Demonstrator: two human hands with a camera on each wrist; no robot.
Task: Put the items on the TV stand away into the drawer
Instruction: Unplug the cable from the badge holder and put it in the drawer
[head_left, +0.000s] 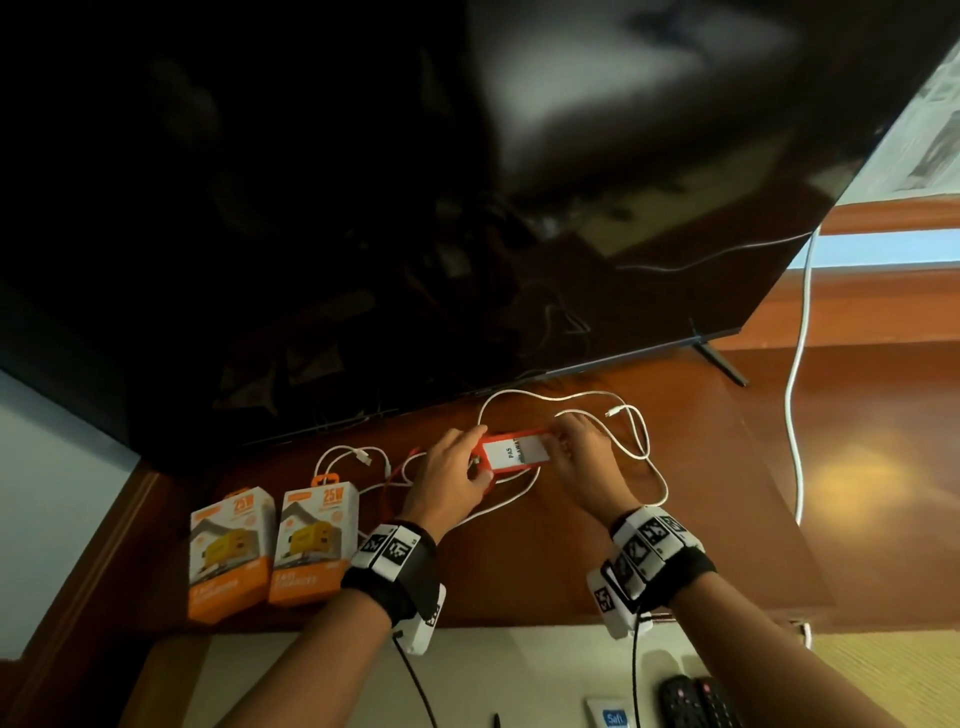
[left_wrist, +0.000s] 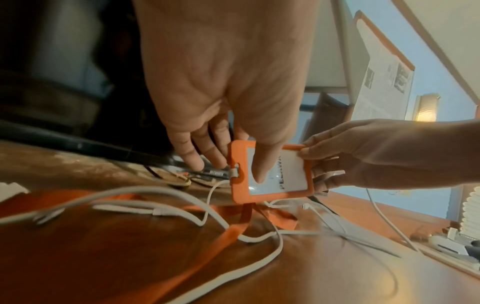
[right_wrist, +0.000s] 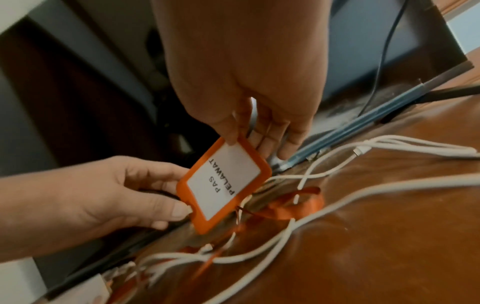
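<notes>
An orange badge holder (head_left: 511, 453) with a white card reading PAS PELAWAT is lifted just above the wooden TV stand (head_left: 675, 519). My left hand (head_left: 457, 465) pinches its clip end (left_wrist: 235, 164), thumb on the card face. My right hand (head_left: 579, 457) pinches the opposite end (right_wrist: 231, 144) between thumb and fingers. Its orange lanyard (left_wrist: 233, 228) trails on the wood among white charging cables (head_left: 631, 441). Two orange-and-white charger boxes (head_left: 231, 556) (head_left: 314, 543) stand at the stand's front left.
A large dark TV (head_left: 415, 208) leans over the back of the stand, its foot (head_left: 719, 358) at right. A long white cable (head_left: 797, 389) hangs down at the right. Below the front edge lie two black remotes (head_left: 696, 704) and a small blue-white packet (head_left: 613, 717).
</notes>
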